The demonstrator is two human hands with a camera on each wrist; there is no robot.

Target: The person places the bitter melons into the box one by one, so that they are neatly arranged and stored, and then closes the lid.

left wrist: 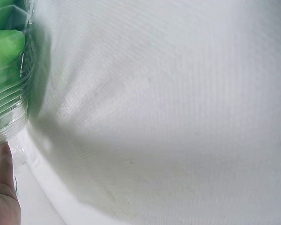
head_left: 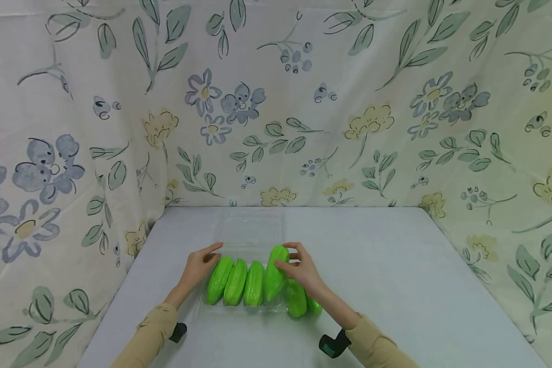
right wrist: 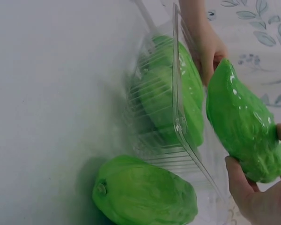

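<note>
Right hand [head_left: 305,268] around green fruit [head_left: 274,276], left hand [head_left: 199,268] straight-fingered at clear container's edge [left wrist: 21,101]

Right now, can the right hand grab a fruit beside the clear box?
Probably not: the right hand holds another green fruit. Once freed, it likely could; the loose fruit beside the clear box lies close, uncovered.

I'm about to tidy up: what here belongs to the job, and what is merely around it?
Part of the job:
- green papaya-like fruit in the right hand
- three matching fruits in the clear plastic clamshell
- two fruits beside the clamshell

Merely around:
- floral curtain
- white tabletop
</note>
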